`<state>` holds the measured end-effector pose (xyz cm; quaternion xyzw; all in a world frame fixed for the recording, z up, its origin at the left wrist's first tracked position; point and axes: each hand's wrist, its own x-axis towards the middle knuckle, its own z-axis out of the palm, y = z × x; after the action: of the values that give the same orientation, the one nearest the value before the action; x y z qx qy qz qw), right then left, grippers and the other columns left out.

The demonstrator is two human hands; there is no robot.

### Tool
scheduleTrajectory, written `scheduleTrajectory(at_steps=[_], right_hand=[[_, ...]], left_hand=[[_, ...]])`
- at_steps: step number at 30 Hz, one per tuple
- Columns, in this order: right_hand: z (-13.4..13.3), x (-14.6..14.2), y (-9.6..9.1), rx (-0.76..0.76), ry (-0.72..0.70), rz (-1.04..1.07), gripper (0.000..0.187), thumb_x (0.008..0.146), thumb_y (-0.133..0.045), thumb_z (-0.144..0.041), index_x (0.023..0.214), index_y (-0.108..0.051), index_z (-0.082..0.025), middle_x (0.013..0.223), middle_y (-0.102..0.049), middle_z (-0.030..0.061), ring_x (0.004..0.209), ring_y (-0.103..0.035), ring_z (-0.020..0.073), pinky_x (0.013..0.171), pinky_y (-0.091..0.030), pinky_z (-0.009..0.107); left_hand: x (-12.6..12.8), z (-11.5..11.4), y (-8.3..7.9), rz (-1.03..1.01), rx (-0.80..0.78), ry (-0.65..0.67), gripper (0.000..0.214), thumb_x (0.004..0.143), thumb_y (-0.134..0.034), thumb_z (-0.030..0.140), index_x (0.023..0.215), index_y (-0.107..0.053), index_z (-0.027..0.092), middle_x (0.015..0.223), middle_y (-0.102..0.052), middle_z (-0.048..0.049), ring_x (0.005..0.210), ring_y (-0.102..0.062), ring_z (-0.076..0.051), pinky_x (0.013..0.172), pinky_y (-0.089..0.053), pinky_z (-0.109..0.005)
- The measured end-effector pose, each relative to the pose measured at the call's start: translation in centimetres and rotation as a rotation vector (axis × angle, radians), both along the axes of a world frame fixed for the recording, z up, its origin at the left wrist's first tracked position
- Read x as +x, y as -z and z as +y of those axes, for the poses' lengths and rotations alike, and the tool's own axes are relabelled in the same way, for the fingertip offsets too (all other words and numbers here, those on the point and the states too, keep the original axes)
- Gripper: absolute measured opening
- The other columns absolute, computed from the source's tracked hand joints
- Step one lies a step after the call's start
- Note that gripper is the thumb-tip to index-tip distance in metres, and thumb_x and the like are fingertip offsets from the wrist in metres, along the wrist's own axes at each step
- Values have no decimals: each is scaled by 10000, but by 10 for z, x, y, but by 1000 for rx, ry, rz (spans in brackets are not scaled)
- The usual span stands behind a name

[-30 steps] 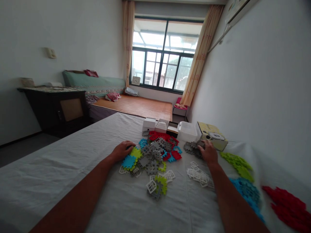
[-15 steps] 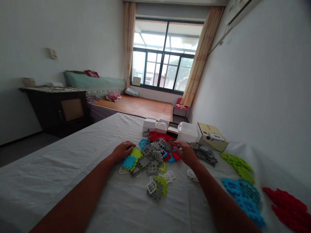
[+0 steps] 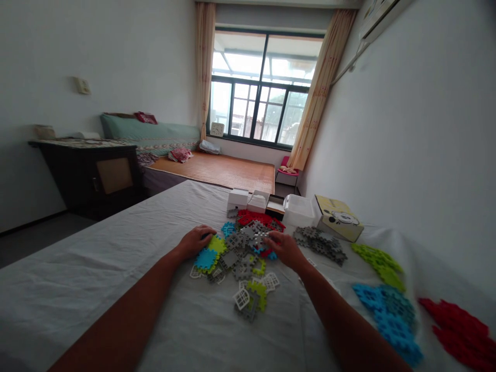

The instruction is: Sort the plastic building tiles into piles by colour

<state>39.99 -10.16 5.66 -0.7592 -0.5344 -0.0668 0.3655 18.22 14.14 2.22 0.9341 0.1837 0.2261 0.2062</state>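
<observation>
A mixed heap of plastic interlocking building tiles lies on the white cloth. At its left edge is my left hand (image 3: 195, 242), fingers curled in beside a lime-green tile (image 3: 217, 247) and a light-blue tile (image 3: 206, 258); what is under the fingertips is hidden. My right hand (image 3: 285, 249) pinches a grey tile (image 3: 260, 237) over the heap's right side. Red tiles (image 3: 258, 217) lie behind it. Nearer to me are a white window-shaped piece (image 3: 242, 298) and another lime-green tile (image 3: 259, 293).
Behind the heap stand small white boxes (image 3: 237, 199), a clear plastic container (image 3: 299, 207) and a yellow box (image 3: 339, 218). Along the right lie groups of grey tiles (image 3: 323, 245), lime-green tiles (image 3: 382, 263), blue tiles (image 3: 389, 315) and red tiles (image 3: 459, 330).
My right hand has moved left and its fingers have closed on a grey tile. My left hand has stayed in place.
</observation>
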Motion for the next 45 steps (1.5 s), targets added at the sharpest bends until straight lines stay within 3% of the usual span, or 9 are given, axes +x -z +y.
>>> scheduleTrajectory(at_steps=[5, 8, 12, 14, 21, 30, 35, 39, 45], right_hand=[[-27, 69, -1, 23, 266, -142, 338, 829, -400, -323, 1038, -617, -171, 1057, -629, 101, 1007, -513, 237, 892, -358, 370], [-50, 106, 15, -22, 543, -289, 363, 848, -352, -264, 1124, -569, -172, 1134, -587, 110, 1054, -463, 257, 876, -355, 399], [-62, 119, 31, -112, 672, -360, 370, 835, -381, -239, 1161, -541, -170, 1215, -530, 123, 1107, -402, 294, 854, -356, 444], [-54, 108, 28, -127, 626, -379, 398, 824, -412, -258, 1198, -506, -158, 1235, -509, 134, 1121, -394, 296, 858, -360, 443], [2, 40, 18, -157, 90, -341, 406, 858, -374, -290, 1248, -450, -204, 1212, -544, 65, 1122, -437, 199, 915, -369, 333], [19, 44, 48, -216, 45, -246, 513, 824, -445, -289, 1320, -358, -193, 1264, -490, 87, 1176, -382, 219, 931, -356, 372], [11, 40, 36, -109, 51, -214, 473, 739, -578, -272, 1202, -495, -223, 1152, -560, 80, 1087, -437, 233, 877, -385, 367], [4, 32, 23, -20, 1, -182, 229, 759, -563, -263, 979, -627, -255, 962, -648, 32, 951, -512, 200, 847, -391, 337], [-11, 50, 4, 25, 63, -66, 192, 767, -527, -323, 900, -634, -235, 802, -673, 7, 731, -593, 148, 709, -431, 275]], left_hand=[[0, 0, 1, -10, 6, -2, 350, 794, -396, 379, 959, -656, 213, 1010, -639, -43, 962, -558, -191, 879, -411, -287], [0, 0, 1, -16, 12, 2, 348, 792, -401, 383, 955, -659, 216, 1008, -641, -39, 957, -563, -189, 874, -413, -278], [0, 2, 3, -18, 21, 2, 351, 796, -397, 381, 961, -657, 214, 1002, -639, -41, 952, -566, -187, 870, -414, -274], [1, 3, 4, -18, 24, 6, 352, 797, -396, 381, 962, -657, 211, 1004, -637, -44, 954, -564, -188, 872, -413, -276], [1, 2, 4, -4, 10, -3, 355, 797, -396, 375, 975, -653, 206, 1017, -630, -48, 961, -555, -190, 877, -410, -286], [1, 3, 5, -2, 29, -7, 348, 802, -395, 372, 971, -654, 211, 1010, -627, -34, 952, -561, -178, 857, -414, -256], [1, 5, 6, 5, 33, -3, 351, 810, -388, 374, 983, -648, 214, 1018, -622, -36, 960, -556, -178, 866, -408, -262], [1, 6, 7, 6, 31, 3, 355, 808, -386, 376, 986, -648, 216, 1027, -623, -36, 972, -550, -184, 878, -405, -272], [2, 7, 7, 7, 17, 0, 357, 798, -390, 374, 980, -650, 212, 1024, -634, -39, 982, -547, -191, 891, -404, -284]])
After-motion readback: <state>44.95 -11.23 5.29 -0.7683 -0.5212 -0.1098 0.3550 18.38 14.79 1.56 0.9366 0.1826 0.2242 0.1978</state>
